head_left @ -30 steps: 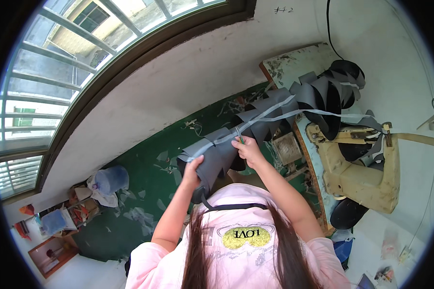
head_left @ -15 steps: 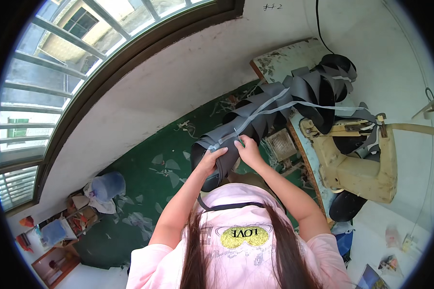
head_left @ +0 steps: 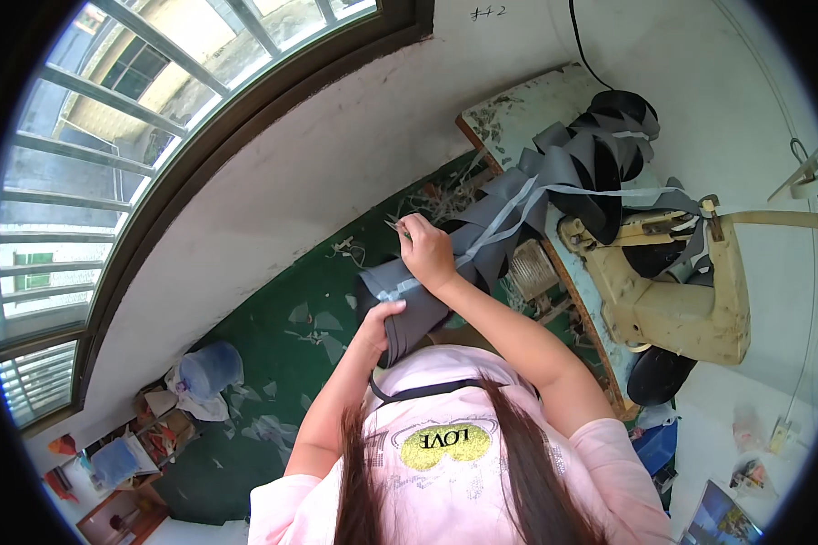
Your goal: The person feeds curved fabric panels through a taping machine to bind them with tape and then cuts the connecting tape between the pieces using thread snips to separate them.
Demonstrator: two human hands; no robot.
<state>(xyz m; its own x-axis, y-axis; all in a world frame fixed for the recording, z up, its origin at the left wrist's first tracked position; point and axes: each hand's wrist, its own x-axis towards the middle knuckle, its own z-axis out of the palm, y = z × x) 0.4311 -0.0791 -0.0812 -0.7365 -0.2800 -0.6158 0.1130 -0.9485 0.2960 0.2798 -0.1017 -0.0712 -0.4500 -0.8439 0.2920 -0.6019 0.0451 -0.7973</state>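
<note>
A bundle of dark grey fabric pieces lies across my lap, one end gripped in my left hand, with the thumb on top. Above the bundle, my right hand is closed on a small pointed metal tool, whose tip sticks out past the fingers; its exact kind is too small to tell. A translucent pale strip runs along the grey pieces and on towards a beige sewing machine at the right. More grey and black pieces are heaped in a chain on the worktable.
The worktable stands ahead and to the right, its brown edge running down beside my right arm. Clear scraps lie on the green floor. At the left are a barred window and a translucent blue container.
My right hand has lifted off the fabric and moved left and away from me, the small tool now showing. My left hand keeps its hold on the bundle. The view has shifted slightly.
</note>
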